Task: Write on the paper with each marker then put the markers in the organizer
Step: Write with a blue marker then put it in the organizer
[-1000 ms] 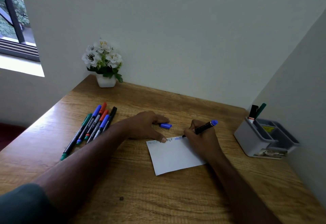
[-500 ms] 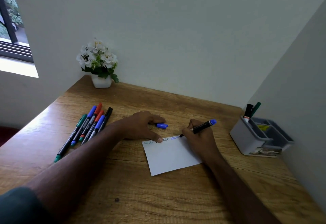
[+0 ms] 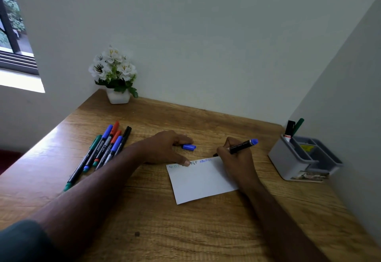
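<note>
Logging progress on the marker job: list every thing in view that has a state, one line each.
blue marker: uncapped, gripped by right hand, tip at the paper's top edge
blue cap: off, lying on the desk by left hand
paper: flat, partly written, left thumb pressing it
loose markers: capped, lying together on the desk
organizer: upright, two markers standing inside
</note>
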